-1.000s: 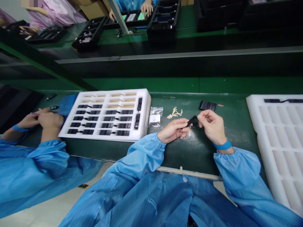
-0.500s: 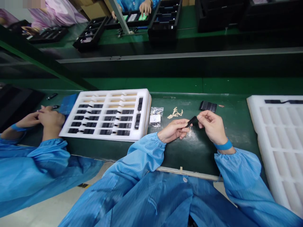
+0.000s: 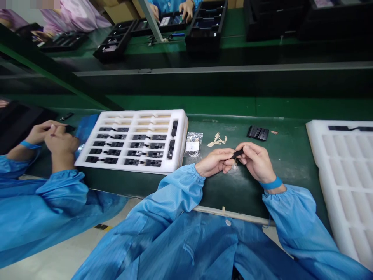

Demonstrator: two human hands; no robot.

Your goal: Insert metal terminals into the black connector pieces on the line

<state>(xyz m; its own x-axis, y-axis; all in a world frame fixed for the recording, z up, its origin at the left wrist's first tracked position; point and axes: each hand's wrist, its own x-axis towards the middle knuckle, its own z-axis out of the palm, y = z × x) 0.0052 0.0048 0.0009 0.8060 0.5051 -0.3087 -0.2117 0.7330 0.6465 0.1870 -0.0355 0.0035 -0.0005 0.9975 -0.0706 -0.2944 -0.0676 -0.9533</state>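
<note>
My left hand (image 3: 215,162) and my right hand (image 3: 257,160) meet over the green bench and both pinch a small black part (image 3: 237,154) between their fingertips. A blue band circles my right wrist. To the left lies a white foam tray (image 3: 177,144) whose slots hold several black parts. Beyond my hands rest a clear plastic bag (image 3: 193,144), some beige scraps (image 3: 217,139) and a black ribbed piece (image 3: 258,133).
A second white foam tray (image 3: 340,163) lies at the right edge. A co-worker in a blue coat sits at my left, with both hands (image 3: 55,138) closed on a small black item. Black trays (image 3: 112,42) and other people's hands fill the far bench.
My hands have drawn closer together and lowered slightly with the black part. The co-worker's hands have shifted a little at the left.
</note>
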